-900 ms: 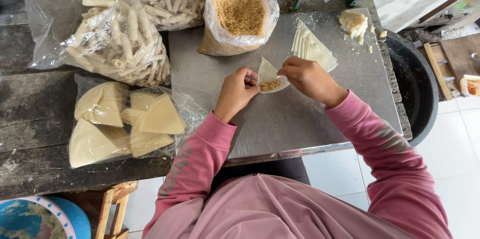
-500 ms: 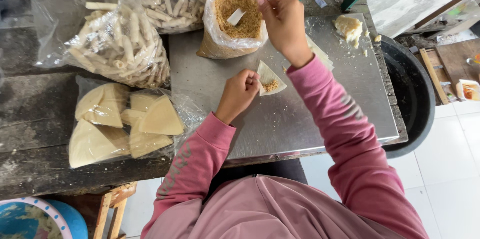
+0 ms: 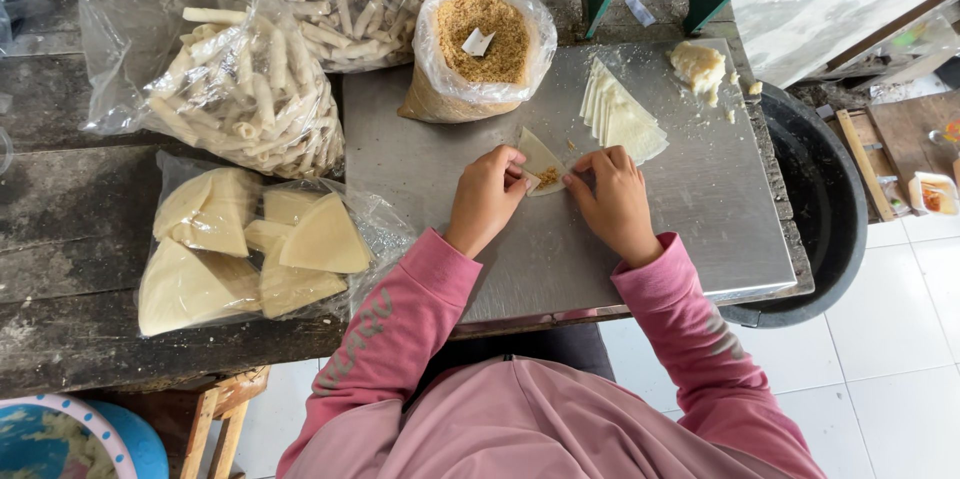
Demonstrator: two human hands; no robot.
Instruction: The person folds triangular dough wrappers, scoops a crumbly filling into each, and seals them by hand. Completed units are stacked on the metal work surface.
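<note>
A metal tray (image 3: 700,229) sits on the table (image 3: 70,239). Both hands, the left hand (image 3: 487,197) and the right hand (image 3: 612,201), meet on a small wrapper (image 3: 540,161) near the tray's middle. A stack of wrappers (image 3: 622,117) lies just behind the right hand. A lump of dough (image 3: 697,66) is in the far right corner. A bag of filling (image 3: 482,44) stands behind the hands. Left of it lie two bags of rolls (image 3: 250,99). Nearer, a bag of triangle sheets (image 3: 250,249) lies left of the tray. A tub (image 3: 835,209) stands right of the tray.

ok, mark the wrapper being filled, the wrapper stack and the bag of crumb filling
wrapper being filled (image 3: 541,161), head view, bare upper flap
wrapper stack (image 3: 622,117), head view, top sheet
bag of crumb filling (image 3: 480,49), head view, brown crumbs at the open top
</note>
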